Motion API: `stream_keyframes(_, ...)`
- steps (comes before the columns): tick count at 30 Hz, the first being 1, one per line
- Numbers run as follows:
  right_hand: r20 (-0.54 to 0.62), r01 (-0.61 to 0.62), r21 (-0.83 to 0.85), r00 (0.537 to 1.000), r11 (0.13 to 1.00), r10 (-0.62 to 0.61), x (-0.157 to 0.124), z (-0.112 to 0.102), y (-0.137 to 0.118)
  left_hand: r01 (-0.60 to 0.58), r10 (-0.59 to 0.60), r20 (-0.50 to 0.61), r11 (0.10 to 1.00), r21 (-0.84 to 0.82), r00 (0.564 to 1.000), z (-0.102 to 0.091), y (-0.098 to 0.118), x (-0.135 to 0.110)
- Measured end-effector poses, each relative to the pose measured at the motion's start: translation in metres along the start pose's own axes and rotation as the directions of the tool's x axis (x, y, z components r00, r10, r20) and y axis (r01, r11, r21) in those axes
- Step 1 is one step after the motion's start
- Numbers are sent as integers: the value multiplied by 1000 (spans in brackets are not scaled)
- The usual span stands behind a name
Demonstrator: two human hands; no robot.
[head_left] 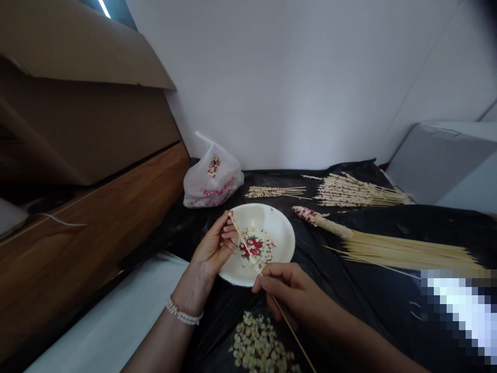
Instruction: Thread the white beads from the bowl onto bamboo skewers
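Observation:
My right hand [285, 287] is closed round a thin bamboo skewer [243, 238], which slants up to the left over a white bowl [285, 228]. Several pale corn kernels [254, 262] are threaded on it just beyond my right fingers. At the skewer's upper tip, my left hand [217, 241] pinches a small kernel [230, 214] between thumb and forefinger; its other fingers curl loosely over the bowl's left rim. Loose white and dark red kernels lie in the bowl, around a printed red flower pattern. Nearer me, a heap of kernels [258, 344] rests on black plastic sheeting [330, 331].
Behind the bowl stands a white plastic bag [213, 181]. Kernel-covered skewers lie in a small bunch [264, 192] and a larger pile [344, 190]. Bare skewers [404, 246] fan out beside a corn cob [310, 215]. Cardboard boxes [85, 119] flank the left, a pale box [446, 160] the right.

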State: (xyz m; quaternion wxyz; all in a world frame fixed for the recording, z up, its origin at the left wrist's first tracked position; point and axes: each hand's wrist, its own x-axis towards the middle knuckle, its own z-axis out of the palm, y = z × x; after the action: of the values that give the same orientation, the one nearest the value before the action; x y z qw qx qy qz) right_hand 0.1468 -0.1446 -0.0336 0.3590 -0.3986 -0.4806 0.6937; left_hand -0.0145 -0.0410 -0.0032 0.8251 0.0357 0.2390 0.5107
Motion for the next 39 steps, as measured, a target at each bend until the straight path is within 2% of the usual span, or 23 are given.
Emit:
stream_keyframes(11, -39, 12, -25, 999, 1000, -13, 0, 2, -1, 4, -4, -10, 1000, 20, 1000, -1, -1, 0)
stream_keyframes(23, -79, 79, -36, 993, 996, -82, 4, -1, 4, -79, 82, -20, 989, 121, 996, -2, -4, 2)
stream_keyframes(33, -105, 129, -78, 985, 989, -136, 4, 0, 7, -13, 12, 8, 996, 86, 1000, -3, -1, 2)
stream_keyframes(39, -134, 144, -81, 979, 986, -154, 4, -2, 6, 5, -10, 31, 985, 171, 999, -9, -6, 4)
